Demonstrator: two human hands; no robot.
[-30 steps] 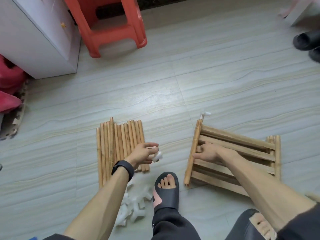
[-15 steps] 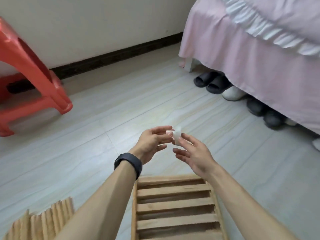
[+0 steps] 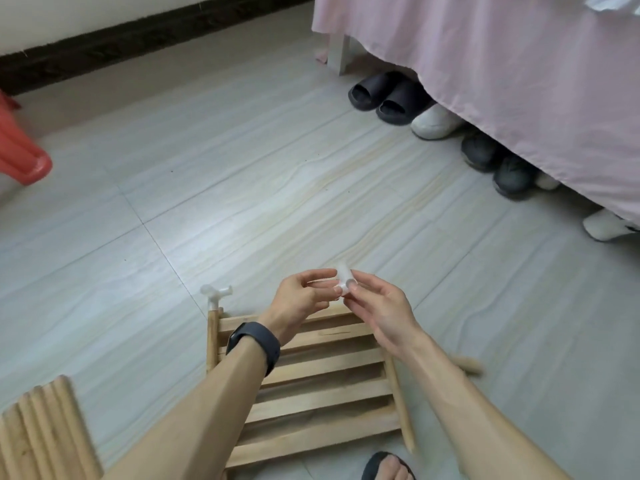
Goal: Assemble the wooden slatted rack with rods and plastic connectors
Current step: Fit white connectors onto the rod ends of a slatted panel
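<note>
A wooden slatted panel (image 3: pixel 318 393) lies flat on the floor in front of me. A rod along its left edge carries a white plastic connector (image 3: pixel 214 294) at its far end. Above the panel's far edge I hold a second white plastic connector (image 3: pixel 344 281) between both hands. My left hand (image 3: pixel 300 303), with a black wristband, pinches it from the left. My right hand (image 3: pixel 377 311) pinches it from the right with thumb and fingertips. A bundle of loose wooden rods (image 3: pixel 45 431) lies at the lower left.
A bed with a pink skirt (image 3: pixel 502 81) fills the upper right, with several shoes and slippers (image 3: pixel 391 97) under its edge. A red plastic stool (image 3: pixel 20 154) stands at the left. One loose rod (image 3: pixel 467 363) lies right of the panel. My sandalled foot (image 3: pixel 388 467) is at the bottom.
My left hand lifted a connector from beside the rod bundle and my right hand left the panel to meet it. The view swung up toward the bed, then tilted back down.
</note>
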